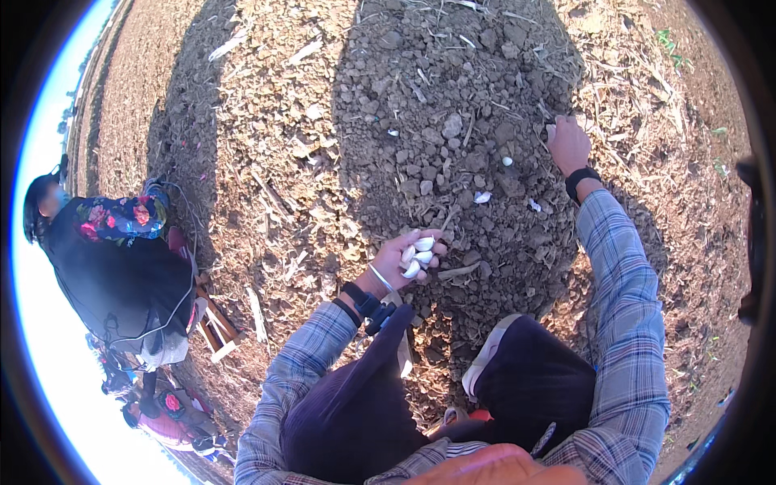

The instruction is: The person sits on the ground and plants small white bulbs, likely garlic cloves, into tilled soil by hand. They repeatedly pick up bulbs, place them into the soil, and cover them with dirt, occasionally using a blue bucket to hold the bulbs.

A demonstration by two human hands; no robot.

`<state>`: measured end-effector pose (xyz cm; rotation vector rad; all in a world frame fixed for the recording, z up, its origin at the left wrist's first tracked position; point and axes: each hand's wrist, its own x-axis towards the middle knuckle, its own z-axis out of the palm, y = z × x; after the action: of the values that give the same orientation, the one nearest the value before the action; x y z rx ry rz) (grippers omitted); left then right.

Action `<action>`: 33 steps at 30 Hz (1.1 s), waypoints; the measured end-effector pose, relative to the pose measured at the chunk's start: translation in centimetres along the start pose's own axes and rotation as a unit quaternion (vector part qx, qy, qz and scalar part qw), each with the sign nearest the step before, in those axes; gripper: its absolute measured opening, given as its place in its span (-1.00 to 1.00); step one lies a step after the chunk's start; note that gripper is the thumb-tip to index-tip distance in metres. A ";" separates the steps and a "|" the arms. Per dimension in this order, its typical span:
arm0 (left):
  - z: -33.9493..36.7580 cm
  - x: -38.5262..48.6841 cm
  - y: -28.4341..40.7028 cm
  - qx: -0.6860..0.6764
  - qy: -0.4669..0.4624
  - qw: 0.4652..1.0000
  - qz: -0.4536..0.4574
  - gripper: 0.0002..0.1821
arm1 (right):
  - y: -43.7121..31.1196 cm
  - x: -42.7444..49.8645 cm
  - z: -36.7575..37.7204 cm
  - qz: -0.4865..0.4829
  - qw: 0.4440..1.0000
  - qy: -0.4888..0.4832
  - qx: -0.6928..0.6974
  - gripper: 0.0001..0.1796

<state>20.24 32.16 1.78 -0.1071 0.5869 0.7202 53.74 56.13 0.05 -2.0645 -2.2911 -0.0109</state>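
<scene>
Several white garlic cloves lie in my left hand, palm up with the fingers loosely curled around them, in front of my knees. My right hand reaches forward to the shaded soil at the right, its fingertips low at the ground around a small pale thing, probably a garlic clove. Between the hands, a pale clove and whitish bits, one a papery piece, rest on the clods.
At the left a person in a flowered sleeve sits by a wooden stool. More people are farther off at the lower left. Dry stalks and clods litter the ground. Green sprouts stand at the upper right.
</scene>
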 end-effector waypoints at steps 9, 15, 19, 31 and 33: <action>1.8 0.6 -3.8 0.082 0.039 0.995 -0.039 -0.49 | -11.7 -18.9 -8.4 -0.276 0.828 -0.255 0.416 -0.71; 2.3 0.8 -6.1 0.095 0.026 0.992 -0.074 -0.53 | -11.1 -20.1 -8.4 -0.219 0.823 -0.302 0.429 -0.68; 2.8 1.4 -6.6 0.115 -0.018 0.989 -0.094 -0.50 | -10.3 -20.3 -7.6 -0.086 0.753 -0.371 0.536 -0.80; 2.3 2.0 -6.3 0.055 0.017 0.994 -0.091 -0.51 | -9.7 -19.9 -6.8 -0.225 0.821 -0.284 0.442 -0.83; 2.0 1.8 -6.1 0.059 0.006 0.993 -0.098 -0.51 | -9.9 -19.7 -6.9 -0.221 0.825 -0.301 0.425 -0.83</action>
<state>26.22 29.20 1.89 -0.0584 0.6205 0.4934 46.24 35.22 6.38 -1.1239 -2.2986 1.5159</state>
